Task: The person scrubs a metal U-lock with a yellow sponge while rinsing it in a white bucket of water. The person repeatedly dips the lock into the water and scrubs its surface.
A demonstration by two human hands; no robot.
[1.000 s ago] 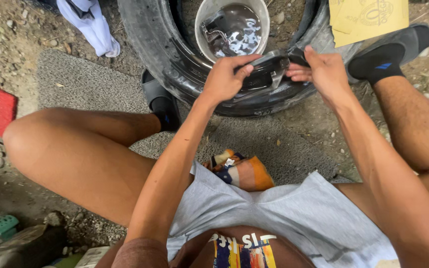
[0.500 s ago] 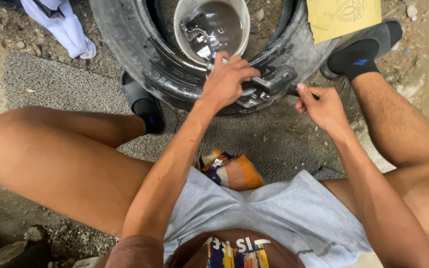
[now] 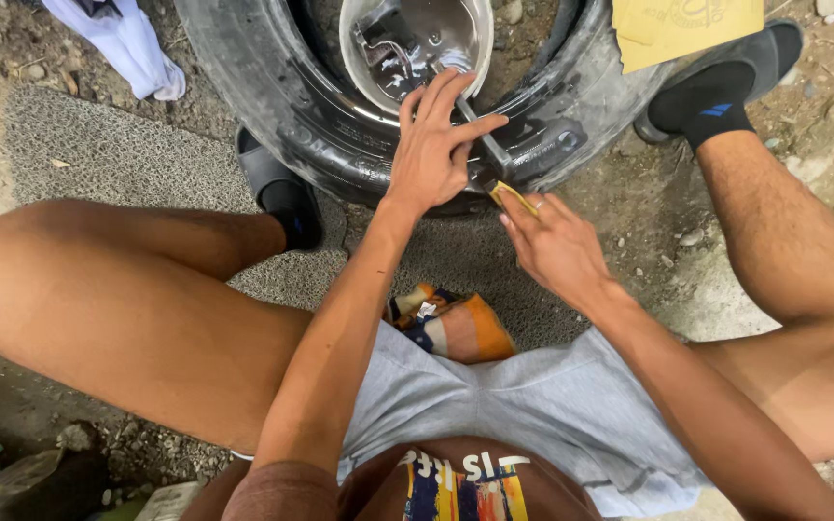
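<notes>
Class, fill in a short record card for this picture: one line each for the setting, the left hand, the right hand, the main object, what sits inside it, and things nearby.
Setting: person seated on a grey mat over dirt ground
Left hand: left hand rests on the black rubber tyre, fingers spread
Right hand: right hand pinches a small yellow strip at the tyre's near edge
Tool: grey metal rod runs under the left hand's fingers
Inside tyre: round metal bowl
Nearby: yellow paper sheet, white cloth, orange striped cloth
</notes>
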